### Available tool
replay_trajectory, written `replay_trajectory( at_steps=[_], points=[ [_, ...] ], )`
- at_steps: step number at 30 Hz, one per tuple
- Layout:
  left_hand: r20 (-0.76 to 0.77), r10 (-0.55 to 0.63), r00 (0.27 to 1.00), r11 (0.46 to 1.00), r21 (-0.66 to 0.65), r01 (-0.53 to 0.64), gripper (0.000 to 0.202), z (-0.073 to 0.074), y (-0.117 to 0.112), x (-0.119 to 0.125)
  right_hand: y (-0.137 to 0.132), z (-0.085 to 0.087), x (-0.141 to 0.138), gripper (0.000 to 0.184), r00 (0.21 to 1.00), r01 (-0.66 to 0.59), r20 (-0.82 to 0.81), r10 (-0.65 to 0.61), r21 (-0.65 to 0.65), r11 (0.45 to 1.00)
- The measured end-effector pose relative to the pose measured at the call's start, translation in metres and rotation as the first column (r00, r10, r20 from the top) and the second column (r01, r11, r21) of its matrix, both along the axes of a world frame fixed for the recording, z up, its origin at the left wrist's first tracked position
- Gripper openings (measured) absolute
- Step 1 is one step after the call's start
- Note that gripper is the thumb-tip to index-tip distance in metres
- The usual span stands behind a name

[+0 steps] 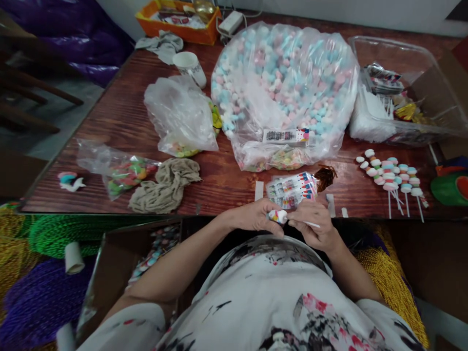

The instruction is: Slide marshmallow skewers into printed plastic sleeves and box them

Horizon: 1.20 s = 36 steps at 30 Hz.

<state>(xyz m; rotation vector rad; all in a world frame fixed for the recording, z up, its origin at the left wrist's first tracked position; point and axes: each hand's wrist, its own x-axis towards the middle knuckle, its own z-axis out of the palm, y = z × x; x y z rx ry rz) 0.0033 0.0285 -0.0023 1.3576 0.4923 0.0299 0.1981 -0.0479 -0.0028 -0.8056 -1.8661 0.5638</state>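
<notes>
At the table's front edge, my left hand (258, 217) is closed around a small wrapped marshmallow pop (278, 216), its candy end showing between thumb and fingers. My right hand (312, 222) pinches the same pop where the candy meets its white stick (310, 224); the stick points right. Just behind my hands lie printed clear wrappers (290, 187) in a stack, with a bunch of brown metallic ties (326, 176) beside them. Skewered pastel marshmallows on sticks (390, 173) lie in a group at the right.
A large bag of pastel marshmallows (288, 78) fills the table's back middle. Right of it stands a clear plastic bin (413, 46). Leftward are a gummy candy bag (127, 173), a crumpled cloth (168, 185), a plastic bag (181, 109), a white mug (190, 68) and an orange tray (179, 31).
</notes>
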Motion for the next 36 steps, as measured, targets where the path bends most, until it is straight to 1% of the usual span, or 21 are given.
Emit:
replay_trajectory(
  at_steps=[2, 4, 5, 7, 8, 9, 10, 11, 13, 15, 17, 18, 20, 23, 24, 26, 29, 32, 34, 35, 36],
  points=[
    [0.013, 0.046, 0.999, 0.993, 0.111, -0.048, 0.037, 0.001, -0.003, 0.002, 0.000, -0.003, -0.005, 0.014, 0.998, 0.055, -0.020, -0.055, -0.027, 0.998],
    [-0.003, 0.105, 0.994, 0.960, 0.261, -0.100, 0.036, 0.002, -0.006, 0.002, 0.000, -0.008, -0.008, 0.013, 0.988, 0.087, -0.115, -0.107, -0.166, 0.982],
    [-0.015, 0.131, 0.991, 0.928, 0.354, -0.117, 0.035, 0.002, -0.007, 0.001, 0.000, -0.010, -0.009, 0.015, 0.973, 0.095, -0.179, -0.146, -0.264, 0.960],
    [-0.043, 0.185, 0.982, 0.826, 0.549, -0.132, 0.031, 0.003, -0.009, -0.002, -0.002, -0.013, -0.007, 0.021, 0.918, 0.105, -0.306, -0.253, -0.427, 0.898],
    [-0.053, 0.217, 0.975, 0.763, 0.632, -0.135, 0.029, 0.003, -0.010, -0.004, -0.003, -0.013, -0.006, 0.022, 0.887, 0.119, -0.345, -0.307, -0.471, 0.874],
    [-0.060, 0.250, 0.967, 0.706, 0.695, -0.139, 0.027, 0.004, -0.010, -0.006, -0.004, -0.012, -0.005, 0.023, 0.868, 0.136, -0.361, -0.340, -0.486, 0.863],
    [-0.064, 0.279, 0.958, 0.662, 0.736, -0.143, 0.026, 0.004, -0.010, -0.008, -0.006, -0.010, -0.003, 0.022, 0.867, 0.150, -0.357, -0.348, -0.480, 0.864],
    [-0.067, 0.301, 0.951, 0.635, 0.759, -0.148, 0.025, 0.004, -0.010, -0.010, -0.006, -0.008, -0.002, 0.021, 0.880, 0.164, -0.332, -0.340, -0.459, 0.873],
    [-0.065, 0.326, 0.943, 0.621, 0.767, -0.162, 0.026, 0.003, -0.011, -0.012, -0.008, -0.001, -0.002, 0.018, 0.921, 0.197, -0.241, -0.304, -0.386, 0.901],
    [-0.034, 0.365, 0.930, 0.620, 0.755, -0.216, 0.026, 0.000, -0.012, -0.013, -0.008, 0.002, -0.005, 0.016, 0.933, 0.264, -0.167, -0.319, -0.285, 0.922],
    [0.016, 0.429, 0.903, 0.603, 0.739, -0.300, 0.022, -0.003, -0.014, -0.014, -0.010, 0.002, -0.010, 0.014, 0.908, 0.355, -0.155, -0.389, -0.208, 0.911],
    [0.039, 0.465, 0.885, 0.588, 0.734, -0.341, 0.020, -0.005, -0.016, -0.014, -0.011, 0.000, -0.012, 0.015, 0.886, 0.396, -0.172, -0.431, -0.204, 0.895],
    [0.067, 0.523, 0.850, 0.555, 0.730, -0.399, 0.017, -0.008, -0.018, -0.014, -0.014, -0.005, -0.018, 0.018, 0.828, 0.449, -0.229, -0.511, -0.274, 0.851],
    [0.098, 0.568, 0.817, 0.520, 0.727, -0.449, 0.017, -0.010, -0.021, -0.014, -0.016, -0.011, -0.024, 0.028, 0.742, 0.445, -0.305, -0.597, -0.441, 0.779],
    [0.107, 0.570, 0.815, 0.513, 0.729, -0.454, 0.016, -0.011, -0.022, -0.013, -0.016, -0.012, -0.024, 0.030, 0.734, 0.430, -0.310, -0.605, -0.477, 0.767],
    [0.112, 0.555, 0.824, 0.503, 0.744, -0.440, 0.016, -0.012, -0.023, -0.013, -0.014, -0.010, -0.024, 0.031, 0.752, 0.403, -0.291, -0.591, -0.506, 0.762],
    [0.095, 0.514, 0.853, 0.484, 0.789, -0.379, 0.022, -0.012, -0.024, -0.012, -0.010, -0.005, -0.023, 0.031, 0.787, 0.393, -0.255, -0.563, -0.497, 0.774],
    [0.071, 0.498, 0.864, 0.464, 0.820, -0.335, 0.029, -0.012, -0.024, -0.011, -0.008, -0.005, -0.025, 0.034, 0.776, 0.391, -0.268, -0.571, -0.505, 0.769],
    [0.047, 0.492, 0.870, 0.478, 0.820, -0.315, 0.034, -0.011, -0.024, -0.010, -0.010, -0.008, -0.027, 0.033, 0.757, 0.389, -0.299, -0.581, -0.508, 0.768],
    [0.033, 0.480, 0.877, 0.497, 0.813, -0.303, 0.035, -0.011, -0.023, -0.010, -0.011, -0.010, -0.027, 0.031, 0.759, 0.379, -0.318, -0.568, -0.495, 0.782],
    [0.022, 0.463, 0.886, 0.522, 0.802, -0.292, 0.035, -0.010, -0.022, -0.011, -0.013, -0.010, -0.026, 0.027, 0.781, 0.353, -0.332, -0.529, -0.464, 0.813]
  ],
)
